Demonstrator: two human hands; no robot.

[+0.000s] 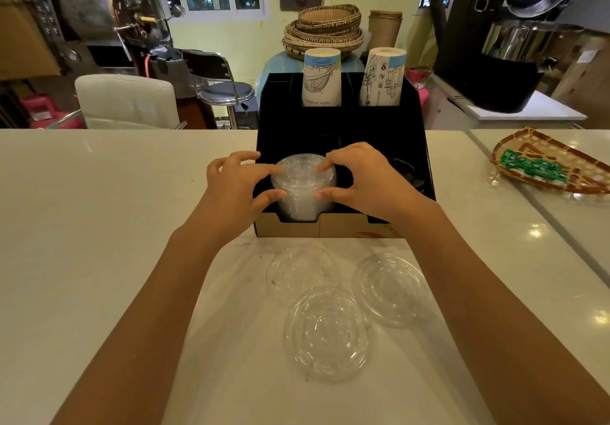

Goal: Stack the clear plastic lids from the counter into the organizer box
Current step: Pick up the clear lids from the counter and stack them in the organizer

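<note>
A black organizer box [343, 121] stands on the white counter [99, 226]. In its front left slot sits a stack of clear plastic lids [302, 190]. My left hand [237, 187] touches the stack's left side with fingertips and thumb. My right hand [359, 177] pinches the stack's right side the same way. Three loose clear lids lie on the counter in front of the box: one at the left [298, 271], one at the right [391, 289], and one nearest me [326, 334], overlapping the left one.
Two upside-down stacks of paper cups [321, 78] [383, 78] stand in the box's rear slots. Dark lids [404, 170] fill the front right slot. A woven tray [548, 164] with green packets lies at the right. Chairs and machines stand beyond the counter.
</note>
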